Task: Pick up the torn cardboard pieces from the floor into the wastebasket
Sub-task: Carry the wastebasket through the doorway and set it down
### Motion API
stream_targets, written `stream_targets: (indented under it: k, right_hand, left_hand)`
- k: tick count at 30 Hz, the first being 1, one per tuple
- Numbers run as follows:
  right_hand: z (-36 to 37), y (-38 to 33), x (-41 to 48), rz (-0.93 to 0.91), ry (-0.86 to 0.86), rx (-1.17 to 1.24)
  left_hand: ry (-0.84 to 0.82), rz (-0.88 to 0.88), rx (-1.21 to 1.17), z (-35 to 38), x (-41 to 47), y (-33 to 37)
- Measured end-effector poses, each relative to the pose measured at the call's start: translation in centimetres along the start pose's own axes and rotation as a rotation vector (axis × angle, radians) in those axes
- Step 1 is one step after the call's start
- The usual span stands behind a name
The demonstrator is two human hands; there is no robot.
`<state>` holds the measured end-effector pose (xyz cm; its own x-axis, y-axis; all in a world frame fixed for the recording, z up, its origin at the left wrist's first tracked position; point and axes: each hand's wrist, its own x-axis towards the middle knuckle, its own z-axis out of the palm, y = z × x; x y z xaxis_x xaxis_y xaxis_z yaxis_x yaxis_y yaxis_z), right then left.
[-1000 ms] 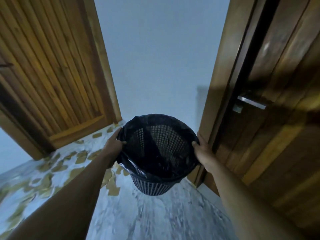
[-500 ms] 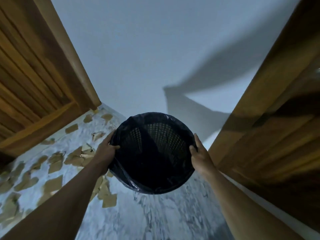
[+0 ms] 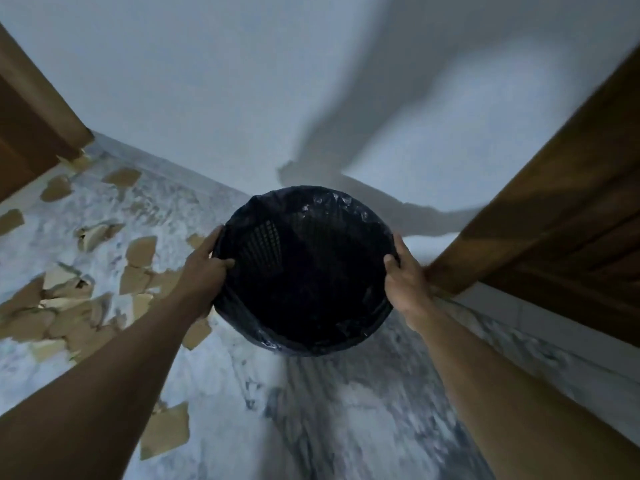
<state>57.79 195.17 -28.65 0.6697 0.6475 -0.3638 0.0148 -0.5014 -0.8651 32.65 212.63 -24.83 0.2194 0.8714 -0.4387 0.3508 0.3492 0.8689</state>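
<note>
A black mesh wastebasket [image 3: 304, 271] lined with a black plastic bag hangs above the floor in the middle of the view. My left hand [image 3: 204, 271] grips its left rim, thumb inside. My right hand [image 3: 403, 278] grips its right rim. The inside looks dark; I cannot tell what it holds. Several torn brown cardboard pieces [image 3: 138, 251] lie scattered on the marble floor to the left, with one larger piece [image 3: 166, 434] near my left forearm.
A white wall [image 3: 225, 98] stands ahead. A wooden door [image 3: 554, 209] is on the right and a wooden door frame [image 3: 31, 112] at the far left. The grey marble floor [image 3: 346, 410] stretches below the basket.
The view has tilted down and swung left. The basket has come lower toward the floor, both hands still on its rim. More cardboard pieces show at the left.
</note>
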Motion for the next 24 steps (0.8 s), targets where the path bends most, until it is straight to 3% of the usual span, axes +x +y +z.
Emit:
stream_targets:
  k: [3, 8, 14, 20, 24]
  right_hand:
    - [1.1, 5.2, 2.5, 0.056, 0.063, 0.004]
    - [2.2, 9.8, 4.7, -0.022, 0.166, -0.082]
    - [2.6, 9.5, 5.1, -0.095, 0.162, -0.15]
    - [2.9, 8.3, 2.7, -0.054, 0.182, -0.328]
    - [5.2, 6.0, -0.1, -0.124, 0.204, -0.466]
  left_hand:
    - [-0.035, 0.017, 0.001, 3.1, 4.1, -5.7]
    - [-0.104, 0.142, 0.117, 5.1, 6.9, -10.3]
    - [-0.157, 0.264, 0.123, 4.2, 8.4, -11.3]
    - [-0.202, 0.246, 0.045, 2.7, 7.8, -11.7]
    - [-0.168, 0.255, 0.126, -0.4, 6.8, -11.5]
